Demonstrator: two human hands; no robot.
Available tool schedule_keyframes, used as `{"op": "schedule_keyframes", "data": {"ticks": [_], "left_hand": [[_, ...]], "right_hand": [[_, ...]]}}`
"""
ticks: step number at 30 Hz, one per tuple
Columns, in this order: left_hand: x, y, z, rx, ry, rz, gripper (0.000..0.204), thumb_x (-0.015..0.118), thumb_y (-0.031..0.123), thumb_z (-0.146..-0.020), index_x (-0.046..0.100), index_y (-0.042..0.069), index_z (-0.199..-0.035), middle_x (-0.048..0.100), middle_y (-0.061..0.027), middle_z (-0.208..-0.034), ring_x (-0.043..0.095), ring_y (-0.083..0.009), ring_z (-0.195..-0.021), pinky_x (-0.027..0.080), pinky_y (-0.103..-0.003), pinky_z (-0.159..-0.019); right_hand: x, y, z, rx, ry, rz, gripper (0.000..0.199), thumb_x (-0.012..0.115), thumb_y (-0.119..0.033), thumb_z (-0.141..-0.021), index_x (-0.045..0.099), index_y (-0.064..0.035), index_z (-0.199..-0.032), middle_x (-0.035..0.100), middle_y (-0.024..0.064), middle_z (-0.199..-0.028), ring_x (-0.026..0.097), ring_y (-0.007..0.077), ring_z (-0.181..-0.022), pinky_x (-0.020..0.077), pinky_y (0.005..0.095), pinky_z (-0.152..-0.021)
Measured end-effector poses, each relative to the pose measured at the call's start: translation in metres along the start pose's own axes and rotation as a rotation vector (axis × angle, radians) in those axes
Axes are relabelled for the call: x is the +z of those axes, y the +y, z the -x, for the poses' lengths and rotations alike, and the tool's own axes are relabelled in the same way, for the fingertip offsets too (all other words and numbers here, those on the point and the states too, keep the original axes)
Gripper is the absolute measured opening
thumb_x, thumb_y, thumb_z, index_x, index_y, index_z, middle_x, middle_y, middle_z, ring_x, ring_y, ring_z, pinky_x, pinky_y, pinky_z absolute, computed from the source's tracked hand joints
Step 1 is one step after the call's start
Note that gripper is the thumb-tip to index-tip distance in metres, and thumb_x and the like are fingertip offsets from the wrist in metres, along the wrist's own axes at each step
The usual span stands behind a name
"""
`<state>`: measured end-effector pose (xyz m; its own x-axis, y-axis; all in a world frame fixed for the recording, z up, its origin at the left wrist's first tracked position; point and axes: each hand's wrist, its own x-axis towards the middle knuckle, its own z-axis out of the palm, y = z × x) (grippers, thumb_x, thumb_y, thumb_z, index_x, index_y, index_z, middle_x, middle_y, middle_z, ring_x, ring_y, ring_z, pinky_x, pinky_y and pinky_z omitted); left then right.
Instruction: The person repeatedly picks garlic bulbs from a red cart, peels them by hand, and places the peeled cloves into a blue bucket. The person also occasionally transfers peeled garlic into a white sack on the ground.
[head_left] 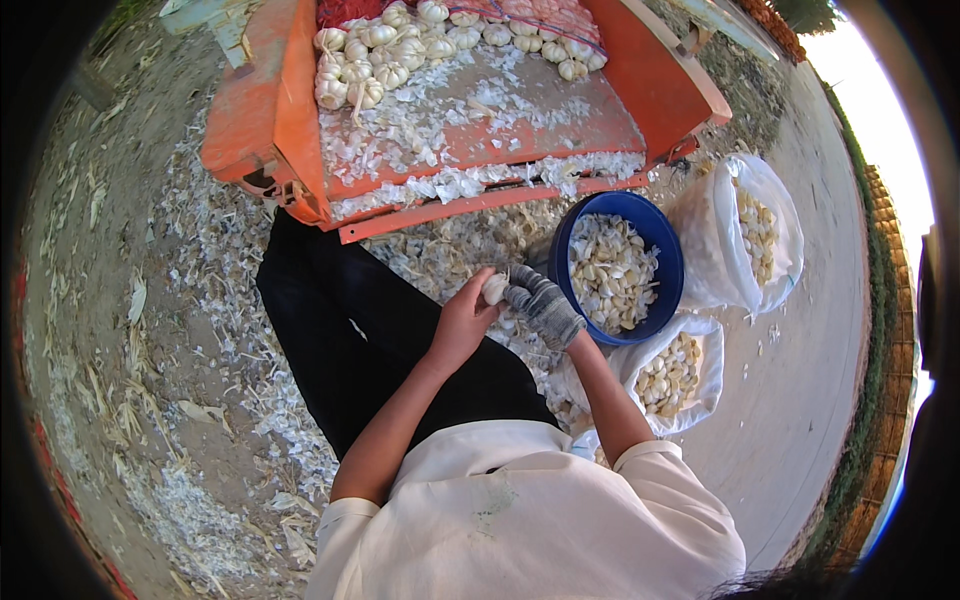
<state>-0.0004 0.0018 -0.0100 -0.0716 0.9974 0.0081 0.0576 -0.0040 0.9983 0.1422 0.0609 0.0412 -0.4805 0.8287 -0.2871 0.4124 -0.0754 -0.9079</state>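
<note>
My bare left hand (466, 318) is closed round a whitish garlic bulb (495, 289), held above my lap. Against the bulb's right side rests my right hand (543, 306), in a grey knitted glove, with its fingers curled onto it. Just right of the gloved hand stands a blue bucket (673, 268), filled with loose garlic cloves (612, 268). Ahead of me, whole garlic bulbs (390, 55) are heaped at the back of an orange metal cart bed (480, 142) strewn with papery skins.
A white sack (705, 240) of cloves stands beyond the bucket, and another white sack (707, 375) sits nearer on the right. Red net bags (540, 15) lie behind the bulbs. Dry skins (190, 510) litter the ground; a concrete strip (800, 400) runs along the right.
</note>
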Motion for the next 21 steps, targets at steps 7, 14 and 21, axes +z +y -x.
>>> {"op": "schedule_keyframes", "data": {"ticks": [7, 14, 21], "left_hand": [[-0.002, 0.006, 0.001, 0.092, 0.005, -0.285, 0.053, 0.064, 0.004, -0.074, 0.043, 0.003, -0.122, 0.058, -0.0180, -0.094, 0.060, -0.0293, -0.081, 0.047, -0.033, -0.069], [-0.003, 0.009, 0.004, -0.037, -0.059, -0.159, 0.050, 0.062, 0.005, -0.078, 0.040, 0.001, -0.123, 0.058, -0.0153, -0.099, 0.061, -0.0201, -0.083, 0.048, -0.032, -0.070], [-0.019, 0.018, -0.003, -0.294, -0.155, 1.009, 0.046, 0.049, 0.015, -0.090, 0.028, 0.005, -0.130, 0.054, -0.0100, -0.105, 0.058, -0.0213, -0.087, 0.049, -0.036, -0.076]], "right_hand": [[0.010, 0.037, -0.010, 0.026, 0.050, -0.133, 0.034, 0.047, -0.003, -0.082, 0.048, 0.0008, -0.116, 0.058, 0.0109, -0.098, 0.056, 0.0172, -0.086, 0.0471, 0.0286, -0.074], [-0.003, 0.027, -0.009, 0.065, -0.070, -0.402, 0.031, 0.050, -0.001, -0.084, 0.050, -0.0010, -0.115, 0.057, 0.0056, -0.100, 0.053, 0.0134, -0.089, 0.0454, 0.0261, -0.079], [-0.001, 0.004, 0.000, -0.033, 0.046, -0.442, 0.027, 0.056, -0.004, -0.083, 0.054, -0.0011, -0.111, 0.058, 0.0034, -0.100, 0.052, 0.0096, -0.089, 0.0440, 0.0249, -0.080]]}}
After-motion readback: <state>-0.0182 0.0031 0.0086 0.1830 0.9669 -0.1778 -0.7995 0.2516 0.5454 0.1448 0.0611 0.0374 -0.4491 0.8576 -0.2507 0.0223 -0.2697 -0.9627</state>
